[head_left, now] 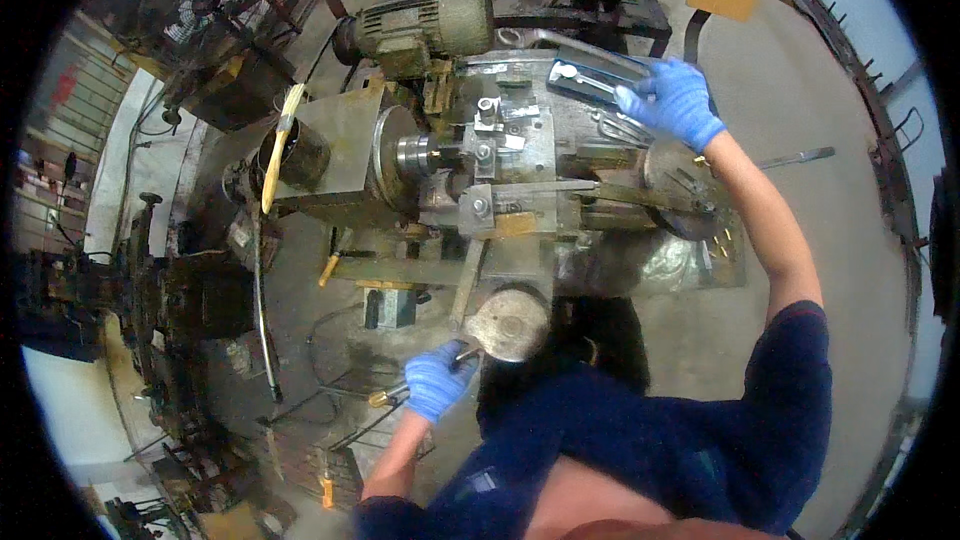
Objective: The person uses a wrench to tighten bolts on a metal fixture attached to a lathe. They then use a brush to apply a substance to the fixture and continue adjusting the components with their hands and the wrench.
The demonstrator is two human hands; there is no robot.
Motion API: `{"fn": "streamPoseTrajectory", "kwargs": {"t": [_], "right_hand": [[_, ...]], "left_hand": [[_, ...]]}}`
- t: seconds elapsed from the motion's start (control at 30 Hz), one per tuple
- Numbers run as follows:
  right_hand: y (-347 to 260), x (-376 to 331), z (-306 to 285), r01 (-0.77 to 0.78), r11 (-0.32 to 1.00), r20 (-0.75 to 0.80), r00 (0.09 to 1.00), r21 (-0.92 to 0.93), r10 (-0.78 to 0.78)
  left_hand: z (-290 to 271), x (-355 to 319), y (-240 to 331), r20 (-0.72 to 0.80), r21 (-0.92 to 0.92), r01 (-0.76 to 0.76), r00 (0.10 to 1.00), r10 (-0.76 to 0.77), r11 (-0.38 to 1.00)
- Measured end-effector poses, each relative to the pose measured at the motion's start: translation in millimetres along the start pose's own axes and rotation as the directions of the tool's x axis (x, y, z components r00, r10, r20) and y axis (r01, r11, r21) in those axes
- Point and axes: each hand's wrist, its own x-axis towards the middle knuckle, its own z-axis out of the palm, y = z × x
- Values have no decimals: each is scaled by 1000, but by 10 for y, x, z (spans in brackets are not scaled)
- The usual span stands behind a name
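Note:
My left hand [437,381], in a blue knitted glove, is closed around a slim rod with a brass-coloured end [379,400], beside the round handwheel [510,325] at the front of a lathe. Farther off to the right, my gloved right hand [678,105] is at the right end of an open blue case [568,88], thumb and fingers closing on its lid edge. Inside the case lies a silver measuring tool [572,71], partly covered by the hand. Below that hand rest metal hand tools [618,126].
The lathe chuck [413,154] faces the tool post [485,155]. A wooden-handled brush [279,155] leans in a pot on the headstock [335,145]. Another handwheel [685,185] is under my right forearm. Small brass pieces [722,242] lie on the tray. An electric motor [440,20] stands behind.

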Motion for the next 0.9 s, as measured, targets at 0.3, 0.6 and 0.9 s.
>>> {"fn": "streamPoseTrajectory", "kwargs": {"t": [0.3, 0.6, 0.9], "right_hand": [[-500, -985, -611, -9, 939, 221, 973, 344, -72], [-1020, -900, -933, 129, 991, 479, 872, -26, -101], [-1220, -840, -1049, 154, 981, 533, 843, -121, -66]], "left_hand": [[-69, -38, -155, 40, 95, -144, 989, 141, 985], [-86, -143, -352, 15, 101, -121, 993, 120, 987], [-46, -116, -281, -34, 107, -171, 984, 175, 979]]}}
